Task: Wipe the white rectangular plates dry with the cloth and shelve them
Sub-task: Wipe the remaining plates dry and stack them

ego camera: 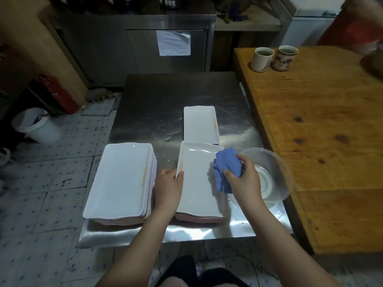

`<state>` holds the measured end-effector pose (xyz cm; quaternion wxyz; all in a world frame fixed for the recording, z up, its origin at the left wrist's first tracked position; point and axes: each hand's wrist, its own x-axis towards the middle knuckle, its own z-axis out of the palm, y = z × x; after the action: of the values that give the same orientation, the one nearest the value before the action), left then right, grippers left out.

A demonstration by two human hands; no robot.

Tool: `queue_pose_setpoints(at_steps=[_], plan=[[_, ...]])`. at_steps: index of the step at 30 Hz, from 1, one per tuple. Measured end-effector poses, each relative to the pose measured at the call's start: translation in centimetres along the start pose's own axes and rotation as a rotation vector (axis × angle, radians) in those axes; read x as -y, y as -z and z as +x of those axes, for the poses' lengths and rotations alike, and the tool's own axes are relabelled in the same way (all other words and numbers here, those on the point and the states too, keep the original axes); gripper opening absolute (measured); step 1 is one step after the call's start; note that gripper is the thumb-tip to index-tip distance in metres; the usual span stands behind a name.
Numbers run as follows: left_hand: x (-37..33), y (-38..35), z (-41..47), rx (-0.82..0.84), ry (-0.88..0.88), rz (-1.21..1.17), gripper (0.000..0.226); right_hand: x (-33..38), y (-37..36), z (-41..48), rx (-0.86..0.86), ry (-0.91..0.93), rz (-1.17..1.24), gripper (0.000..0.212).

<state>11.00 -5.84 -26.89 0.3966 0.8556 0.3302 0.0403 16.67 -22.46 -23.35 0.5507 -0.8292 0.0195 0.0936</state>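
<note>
Fingers [179, 175] of the left hand [169, 186] are curled over the left rim of the white rectangular plate [196, 189], probably pinning it so it can't skate on the wet steel table [157, 94]. The right hand [243, 179] has a crumpled blue cloth [224, 168] bunched in its grip, pressed on the plate's right side. A stack of the same glossy plates [122, 179] sits just left of the left fingers (orange print on the rims). There's a single plate [200, 124] beyond the fingertips and a clear glass bowl [275, 162] just right.
</note>
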Motion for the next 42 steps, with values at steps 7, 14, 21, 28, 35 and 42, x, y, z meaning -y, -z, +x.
queue_pose_setpoints(at_steps=[7, 14, 21, 28, 35, 42], plan=[[0.9, -1.0, 0.1, 0.026, 0.009, 0.005, 0.029, -0.2, 0.1, 0.1, 0.023, 0.015, 0.040, 0.045], [-0.3, 0.2, -0.1, -0.050, 0.043, -0.174, 0.034, -0.1, 0.8, 0.6, 0.038, 0.020, 0.061, 0.042], [-1.6, 1.5, 0.5, -0.069, 0.033, -0.323, 0.040, 0.5, 1.7, 1.7, 0.048, 0.018, 0.176, 0.036], [-4.1, 3.8, 2.9, -0.079, -0.010, -0.368, 0.040, 2.5, 1.2, 4.1, 0.030, 0.018, 0.240, 0.034], [-5.6, 4.5, 8.2, -0.045, -0.058, -0.416, 0.040, 4.6, -0.3, 8.0, 0.010, 0.013, 0.274, 0.035], [-5.2, 3.4, 16.4, 0.063, -0.031, -0.400, 0.035, 5.3, -3.8, 13.5, -0.035, -0.036, 0.227, 0.034]])
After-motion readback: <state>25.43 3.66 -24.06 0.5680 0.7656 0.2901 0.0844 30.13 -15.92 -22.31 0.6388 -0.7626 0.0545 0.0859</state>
